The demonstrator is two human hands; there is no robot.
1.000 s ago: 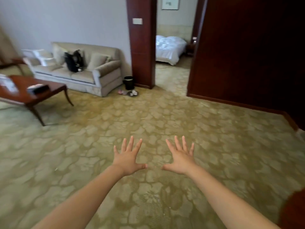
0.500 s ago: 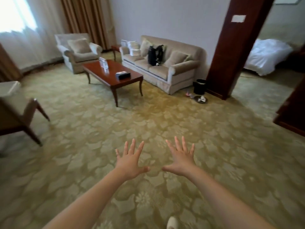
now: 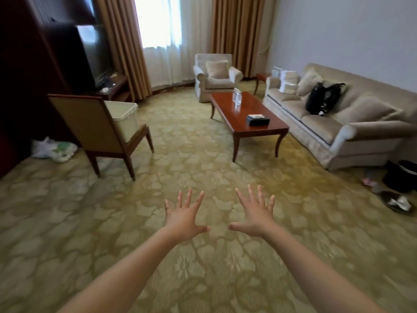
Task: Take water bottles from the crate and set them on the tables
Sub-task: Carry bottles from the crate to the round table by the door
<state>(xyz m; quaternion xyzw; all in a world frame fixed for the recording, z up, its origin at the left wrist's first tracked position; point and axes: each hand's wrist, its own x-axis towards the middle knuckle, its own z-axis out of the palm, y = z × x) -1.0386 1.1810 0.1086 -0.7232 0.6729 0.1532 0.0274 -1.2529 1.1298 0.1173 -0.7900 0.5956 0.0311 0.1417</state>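
Observation:
My left hand (image 3: 184, 216) and my right hand (image 3: 255, 213) are stretched out side by side over the patterned carpet, palms down, fingers spread, holding nothing. Far ahead stands a dark red wooden coffee table (image 3: 266, 129). Several clear water bottles (image 3: 237, 97) stand together near its far end, and a black tissue box (image 3: 257, 119) sits nearer the front. A pale plastic crate (image 3: 125, 116) rests on the seat of a wooden chair (image 3: 90, 125) at the left; its inside is hidden.
A beige sofa (image 3: 334, 118) with a black bag lines the right wall, an armchair (image 3: 214, 77) stands by the curtained window. A TV cabinet is at the far left, plastic bags (image 3: 54, 150) on the floor beside it. A black bin (image 3: 401, 175) sits at the right edge.
The view has swung left, from the doorway and bedroom to the window, chair with crate and coffee table. Both hands have stayed spread in front of me.

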